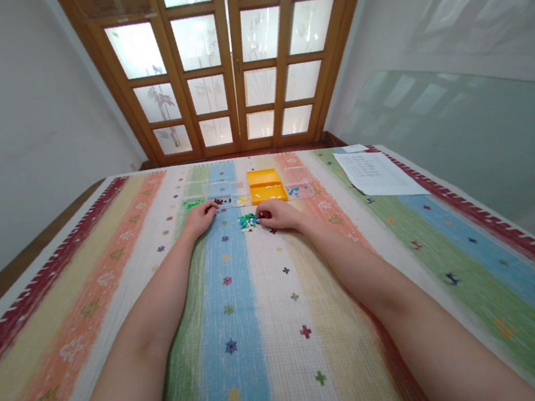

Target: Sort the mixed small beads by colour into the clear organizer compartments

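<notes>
My left hand [201,218] is at the near edge of a clear box holding green pieces [192,204] and dark red pieces [220,201]. Its fingers are bent together near the dark red ones; anything between them is too small to make out. A mixed pile of small green, blue and white pieces [248,221] lies on the cloth. At the pile's right side is my right hand [274,215], fingers curled and closed, contents hidden. Beyond the pile stands an open orange box [268,192] with a few light pieces inside. Blue pieces [297,191] lie in a clear box to its right.
A striped, patterned cloth [242,376] covers the table. Printed paper [377,173] lies at the back right. Yellow pieces [242,200] sit in a clear compartment left of the orange box. Behind the table are wooden doors with glass panes [200,42].
</notes>
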`<action>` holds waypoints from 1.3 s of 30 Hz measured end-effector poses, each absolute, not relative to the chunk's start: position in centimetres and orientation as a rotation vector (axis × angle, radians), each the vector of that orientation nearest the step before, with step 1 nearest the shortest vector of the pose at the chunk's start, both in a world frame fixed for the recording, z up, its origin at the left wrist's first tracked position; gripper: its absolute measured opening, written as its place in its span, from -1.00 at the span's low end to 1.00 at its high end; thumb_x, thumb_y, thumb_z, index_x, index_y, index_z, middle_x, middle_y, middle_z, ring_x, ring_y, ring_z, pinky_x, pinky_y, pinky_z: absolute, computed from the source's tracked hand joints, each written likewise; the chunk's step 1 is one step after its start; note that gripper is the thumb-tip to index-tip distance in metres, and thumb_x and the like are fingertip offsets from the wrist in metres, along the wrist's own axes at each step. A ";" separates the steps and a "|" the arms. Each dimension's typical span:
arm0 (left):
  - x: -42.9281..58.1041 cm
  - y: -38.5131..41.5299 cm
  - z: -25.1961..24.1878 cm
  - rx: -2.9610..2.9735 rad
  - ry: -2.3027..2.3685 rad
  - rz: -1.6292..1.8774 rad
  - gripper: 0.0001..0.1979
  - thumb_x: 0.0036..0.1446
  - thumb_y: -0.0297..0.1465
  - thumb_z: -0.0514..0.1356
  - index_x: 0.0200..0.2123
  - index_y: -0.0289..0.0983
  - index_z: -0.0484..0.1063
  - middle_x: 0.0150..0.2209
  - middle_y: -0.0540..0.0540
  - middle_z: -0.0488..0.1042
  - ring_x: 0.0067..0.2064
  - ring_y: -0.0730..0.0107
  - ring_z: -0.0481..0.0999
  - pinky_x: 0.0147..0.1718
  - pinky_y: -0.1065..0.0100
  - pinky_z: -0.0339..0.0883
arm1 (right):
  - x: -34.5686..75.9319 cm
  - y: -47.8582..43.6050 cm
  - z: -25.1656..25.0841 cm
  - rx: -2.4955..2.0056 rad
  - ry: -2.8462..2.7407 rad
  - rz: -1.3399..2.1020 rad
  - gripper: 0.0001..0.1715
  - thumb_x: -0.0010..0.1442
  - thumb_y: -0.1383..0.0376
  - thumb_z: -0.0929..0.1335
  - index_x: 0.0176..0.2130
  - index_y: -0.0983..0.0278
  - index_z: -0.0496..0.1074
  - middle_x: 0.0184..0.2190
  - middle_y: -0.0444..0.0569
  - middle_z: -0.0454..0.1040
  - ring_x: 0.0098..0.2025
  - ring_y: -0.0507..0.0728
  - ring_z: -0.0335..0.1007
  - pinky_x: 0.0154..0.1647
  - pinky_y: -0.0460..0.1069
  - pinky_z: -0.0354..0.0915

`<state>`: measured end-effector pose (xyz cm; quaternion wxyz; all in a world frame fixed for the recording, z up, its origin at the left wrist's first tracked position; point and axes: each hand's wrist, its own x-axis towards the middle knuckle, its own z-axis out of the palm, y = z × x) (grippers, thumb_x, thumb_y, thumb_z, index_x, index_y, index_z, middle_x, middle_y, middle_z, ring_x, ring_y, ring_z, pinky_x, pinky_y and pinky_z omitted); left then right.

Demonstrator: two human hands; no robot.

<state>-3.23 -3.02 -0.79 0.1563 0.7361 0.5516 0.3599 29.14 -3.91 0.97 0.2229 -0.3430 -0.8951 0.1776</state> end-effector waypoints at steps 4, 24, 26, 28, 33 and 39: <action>-3.3 -2.9 -1.0 2.126 1.581 1.008 -0.75 0.19 -0.36 0.14 -0.20 -0.19 0.63 -0.28 -0.08 0.63 -0.25 0.19 0.53 -0.18 0.24 0.35 | 29.0 -3.9 0.9 -0.906 -2.491 0.479 -0.89 0.20 0.24 0.41 -0.26 0.20 0.56 -0.40 -0.11 0.50 -0.38 0.08 0.29 -0.32 -0.06 0.09; 2.3 -5.5 0.7 2.463 1.336 0.753 -0.77 0.24 -0.35 0.16 -0.16 -0.16 0.63 -0.20 -0.10 0.61 -0.21 0.19 0.53 -0.17 0.22 0.33 | 29.3 -2.8 0.0 -1.189 -2.016 0.280 -0.84 0.26 0.25 0.34 -0.25 0.21 0.54 -0.33 -0.01 0.51 -0.27 0.17 0.34 -0.20 0.01 0.19; 3.0 -6.0 1.0 2.479 1.313 0.739 -0.77 0.25 -0.33 0.16 -0.15 -0.16 0.62 -0.20 -0.12 0.60 -0.20 0.20 0.52 -0.16 0.23 0.34 | 29.9 -2.3 0.0 -1.273 -1.917 0.247 -0.83 0.26 0.25 0.34 -0.24 0.21 0.54 -0.37 -0.02 0.49 -0.30 0.17 0.33 -0.22 0.02 0.20; 3.7 -6.5 1.2 2.503 1.289 0.747 -0.78 0.25 -0.32 0.17 -0.15 -0.17 0.62 -0.19 -0.14 0.58 -0.20 0.21 0.51 -0.16 0.23 0.34 | 30.4 -2.0 -0.1 -1.330 -1.837 0.229 -0.83 0.26 0.25 0.34 -0.23 0.22 0.54 -0.39 -0.03 0.48 -0.32 0.17 0.32 -0.24 0.03 0.20; 4.8 -7.2 1.1 2.577 1.296 0.731 -0.80 0.25 -0.34 0.18 -0.19 -0.19 0.61 -0.16 -0.17 0.54 -0.18 0.21 0.51 -0.20 0.24 0.33 | 31.2 -1.5 -0.5 -1.441 -1.725 0.185 -0.81 0.27 0.23 0.35 -0.20 0.22 0.56 -0.36 -0.02 0.53 -0.32 0.17 0.37 -0.24 0.03 0.24; 4.5 -7.0 1.1 2.607 1.354 0.645 -0.80 0.26 -0.37 0.15 -0.20 -0.22 0.59 -0.20 -0.13 0.52 -0.17 0.23 0.50 -0.19 0.27 0.32 | 31.2 -1.2 -1.0 -1.518 -1.805 0.133 -0.73 0.30 0.29 0.31 -0.14 0.24 0.60 -0.21 0.03 0.61 -0.21 0.19 0.46 -0.14 0.04 0.31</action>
